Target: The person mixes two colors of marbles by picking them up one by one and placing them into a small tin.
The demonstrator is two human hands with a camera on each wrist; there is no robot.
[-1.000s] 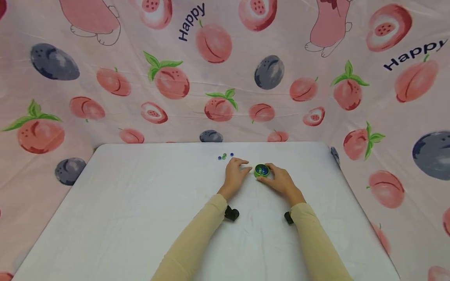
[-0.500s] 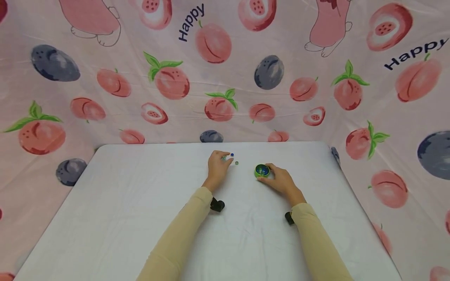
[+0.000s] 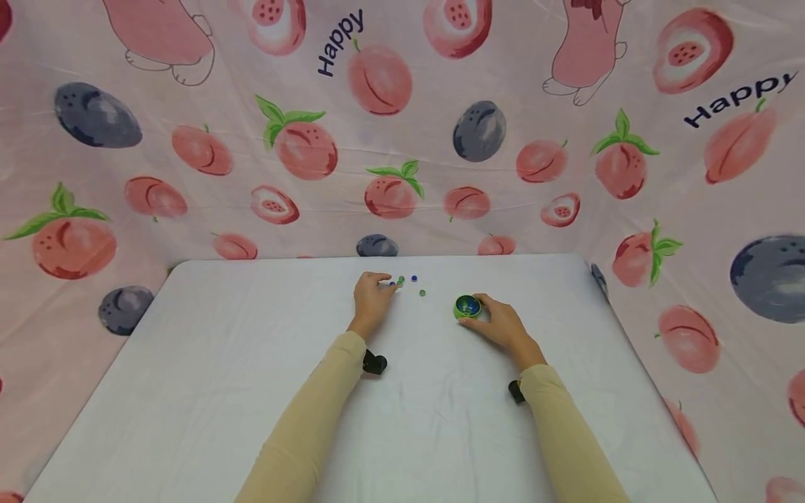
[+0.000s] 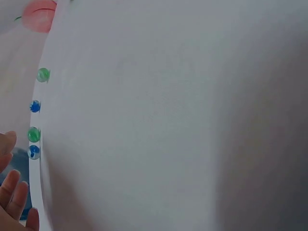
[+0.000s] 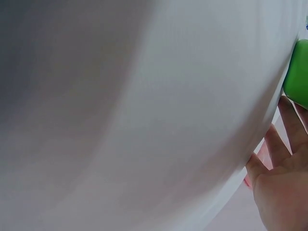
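My left hand (image 3: 370, 300) is beside several small glass marbles on the white table, thumb and index finger apart. Closest to its fingertips are a blue marble (image 3: 393, 283) and a green marble (image 3: 401, 279). Another blue marble (image 3: 414, 278) lies to the right, and a lone green marble (image 3: 423, 293) sits nearer the bowl. In the left wrist view, the fingers (image 4: 18, 192) are spread beside a blue marble (image 4: 33, 152). With thumb and fingers round its side, my right hand (image 3: 505, 325) holds a small green bowl (image 3: 459, 316) upright; blue and green marbles show inside.
The white tabletop (image 3: 251, 391) ends at a far edge against a fruit-printed cloth (image 3: 428, 223). A black wrist camera (image 3: 375, 363) sits under the left sleeve, another black camera (image 3: 516, 391) by the right sleeve.
My left hand has moved left from near the bowl to the left side of the marbles, uncovering a lone green marble. The right hand and bowl have stayed in place.
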